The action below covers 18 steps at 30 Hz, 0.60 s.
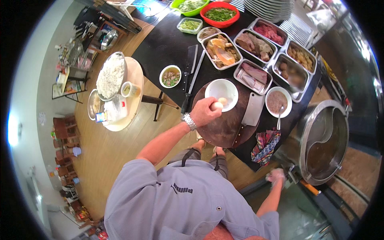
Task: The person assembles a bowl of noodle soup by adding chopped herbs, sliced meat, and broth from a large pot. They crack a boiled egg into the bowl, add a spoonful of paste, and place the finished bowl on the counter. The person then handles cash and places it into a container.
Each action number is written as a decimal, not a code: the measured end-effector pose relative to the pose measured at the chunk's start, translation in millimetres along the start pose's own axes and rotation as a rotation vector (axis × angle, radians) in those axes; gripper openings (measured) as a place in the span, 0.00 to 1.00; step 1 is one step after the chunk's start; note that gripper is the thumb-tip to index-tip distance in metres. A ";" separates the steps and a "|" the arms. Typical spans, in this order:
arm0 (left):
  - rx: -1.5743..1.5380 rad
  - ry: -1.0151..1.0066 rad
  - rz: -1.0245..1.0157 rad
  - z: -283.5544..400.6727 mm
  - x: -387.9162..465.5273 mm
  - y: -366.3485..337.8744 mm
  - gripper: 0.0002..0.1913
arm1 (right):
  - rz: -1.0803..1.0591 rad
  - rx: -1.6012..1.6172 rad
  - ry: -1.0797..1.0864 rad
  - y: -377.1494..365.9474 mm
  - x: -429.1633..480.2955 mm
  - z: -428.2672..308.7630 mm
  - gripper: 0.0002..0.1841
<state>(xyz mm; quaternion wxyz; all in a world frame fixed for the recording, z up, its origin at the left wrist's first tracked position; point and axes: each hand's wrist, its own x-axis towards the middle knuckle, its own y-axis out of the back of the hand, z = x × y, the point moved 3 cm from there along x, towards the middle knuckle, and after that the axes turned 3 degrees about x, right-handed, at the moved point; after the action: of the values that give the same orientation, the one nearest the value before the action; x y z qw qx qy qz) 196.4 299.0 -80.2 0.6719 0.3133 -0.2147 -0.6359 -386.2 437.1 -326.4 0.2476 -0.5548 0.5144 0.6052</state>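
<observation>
My left hand [207,111], with a metal watch at the wrist, grips a pale egg [216,106] at the near rim of a white bowl [230,87]. A second rounded, egg-like item [222,101] shows just beyond it, inside the bowl's outline. The bowl stands on a round wooden chopping board [210,132], and a cleaver [253,109] lies on the board's right side. Low at the right, away from the board, my right hand [276,176] wears a clear plastic glove. Its fingers look curled beside a metal fitting near the pot; whether they hold anything is unclear.
Metal trays of meat [256,45] fill the black table's far right. Nearer are a bowl with a spoon [276,102], a patterned cloth [265,147] and a large divided pot [325,144]. Long knives [195,72] and a soup bowl [170,76] lie left; noodles [111,76] stand on a round stool.
</observation>
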 end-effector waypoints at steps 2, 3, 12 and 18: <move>-0.179 0.168 -0.086 14.0 -17.2 16.0 0.18 | -0.246 0.338 0.068 -30.3 -109.7 -57.9 0.15; -0.174 0.183 -0.121 16.0 -25.9 22.7 0.18 | -0.188 0.215 0.230 -46.3 -183.0 -105.0 0.17; -0.029 0.119 -0.248 -14.6 -43.9 67.9 0.23 | -0.139 -0.156 1.675 -259.6 -359.0 -330.6 0.28; -0.111 0.196 -0.163 -84.4 -29.2 132.2 0.23 | -0.253 -0.101 1.817 -356.5 -356.8 -388.7 0.29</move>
<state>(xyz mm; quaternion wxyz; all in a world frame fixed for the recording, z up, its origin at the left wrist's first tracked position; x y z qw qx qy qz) 346.7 339.7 -45.3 0.6521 0.3526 -0.0867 -0.6655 179.6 309.1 -63.5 -0.2121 -0.8794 0.4198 -0.0732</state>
